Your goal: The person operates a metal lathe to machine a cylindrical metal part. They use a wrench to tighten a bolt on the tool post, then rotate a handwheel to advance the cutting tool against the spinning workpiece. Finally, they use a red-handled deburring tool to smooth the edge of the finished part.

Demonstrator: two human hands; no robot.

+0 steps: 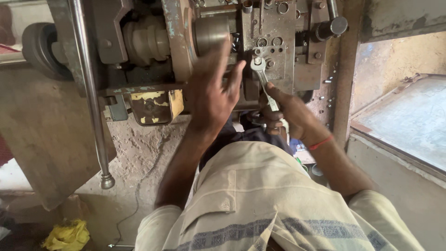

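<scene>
we see a silver wrench [261, 78] just right of centre, its ring end set over a bolt [257, 61] on the grey face plate [274, 32] of an old machine, its shaft running down toward 5 o'clock into our right hand [290, 116]. that hand is clamped around the lower shaft, so the handle's end is hidden in the fist. a red thread [320, 142] circles the wrist. our left hand [211, 90] sits at 9 o'clock of the wrench, fingers spread and apart, blurred, gripping nothing; whether it touches the round metal drum [211, 32] behind it we cannot tell. the machine's top is cut off at the frame edge. a long steel rod [90, 93] hangs at far left, a yellow cloth [67, 235] lies at 7 o'clock. open room shows at 3 o'clock, beside a flat grey slab [409, 121].
</scene>
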